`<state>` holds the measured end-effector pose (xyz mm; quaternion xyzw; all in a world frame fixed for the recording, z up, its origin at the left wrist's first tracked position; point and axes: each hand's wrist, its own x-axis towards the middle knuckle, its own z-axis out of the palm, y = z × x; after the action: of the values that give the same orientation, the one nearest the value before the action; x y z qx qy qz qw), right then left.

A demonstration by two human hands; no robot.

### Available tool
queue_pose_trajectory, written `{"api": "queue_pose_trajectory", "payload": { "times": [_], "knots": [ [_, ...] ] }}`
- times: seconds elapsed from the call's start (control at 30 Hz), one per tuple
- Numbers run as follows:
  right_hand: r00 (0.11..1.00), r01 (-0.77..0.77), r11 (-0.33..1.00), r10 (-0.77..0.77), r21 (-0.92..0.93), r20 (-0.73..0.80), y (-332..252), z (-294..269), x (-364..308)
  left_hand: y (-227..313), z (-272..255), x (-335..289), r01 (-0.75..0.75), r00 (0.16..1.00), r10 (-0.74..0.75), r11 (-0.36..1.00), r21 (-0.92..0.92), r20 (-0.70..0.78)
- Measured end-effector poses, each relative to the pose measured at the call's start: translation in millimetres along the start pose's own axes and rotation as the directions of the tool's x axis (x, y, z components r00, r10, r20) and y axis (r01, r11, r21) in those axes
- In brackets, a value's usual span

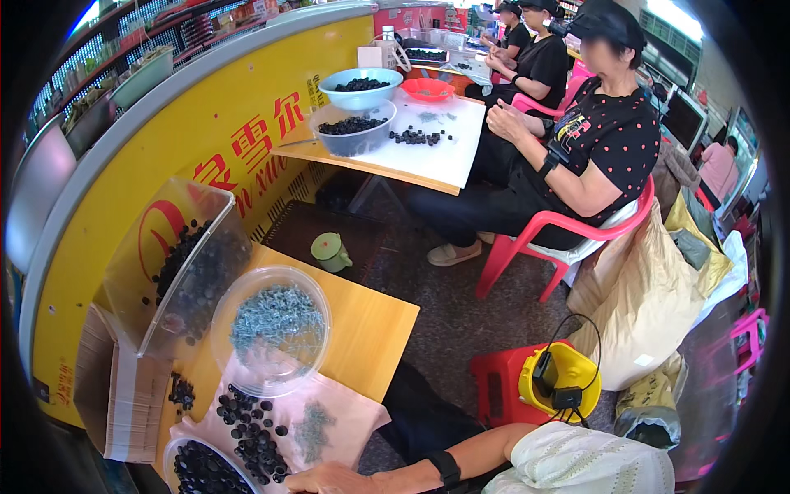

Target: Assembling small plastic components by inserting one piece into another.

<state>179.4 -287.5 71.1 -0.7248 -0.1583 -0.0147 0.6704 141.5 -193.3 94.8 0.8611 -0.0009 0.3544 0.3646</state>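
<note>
Where the person's own arm comes in along the near edge, one hand (325,479) lies low on the pink cloth (346,416) that covers the near part of the wooden tabletop (370,329); the forearm behind it wears a black wrist strap (448,468). Which hand it is cannot be told from this view, and its fingers are cut by the frame edge, so whether it is open, closed or holding anything cannot be told either. The other hand is out of view. A scatter of small black caps (251,432) lies on the cloth just far-left of the hand, close but apart from it. A bowl of more black caps (202,469) sits at the near left corner, partly cut off. A small heap of pale blue-grey pieces (313,428) lies just beyond the hand. Farther off, a clear round bowl (271,329) holds more of those pale pieces, too small to make out. A tilted clear bin (177,263) at far left holds dark caps, blurred behind its wall. Across the floor, another person sits on a pink chair (568,235) at a second tabletop (428,152).
</note>
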Motion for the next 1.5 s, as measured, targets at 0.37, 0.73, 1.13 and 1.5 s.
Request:
{"api": "queue_pose_trajectory", "payload": {
  "times": [0.37, 0.73, 1.13, 1.5],
  "knots": [
    [0.993, 0.102, 0.995, -0.103, 0.015, 0.058, -4, -2, 6, 4, 1, 0, 0.088, 0.996, -0.088, 0.995, -0.045, 0.004],
    [0.968, 0.246, 0.954, -0.232, -0.173, 0.098, 19, 12, 4, 3, 7, -5, 0.239, 0.965, -0.245, 0.969, -0.068, -0.098],
    [0.975, 0.223, 0.953, -0.216, -0.205, 0.055, 20, 19, 2, 1, 6, -8, 0.321, 0.940, -0.328, 0.943, -0.088, -0.089],
    [0.991, 0.130, 0.987, -0.125, -0.098, 0.052, 11, 14, 3, -17, 2, -20, 0.528, 0.843, -0.517, 0.749, -0.400, 0.146]
  ]
}}
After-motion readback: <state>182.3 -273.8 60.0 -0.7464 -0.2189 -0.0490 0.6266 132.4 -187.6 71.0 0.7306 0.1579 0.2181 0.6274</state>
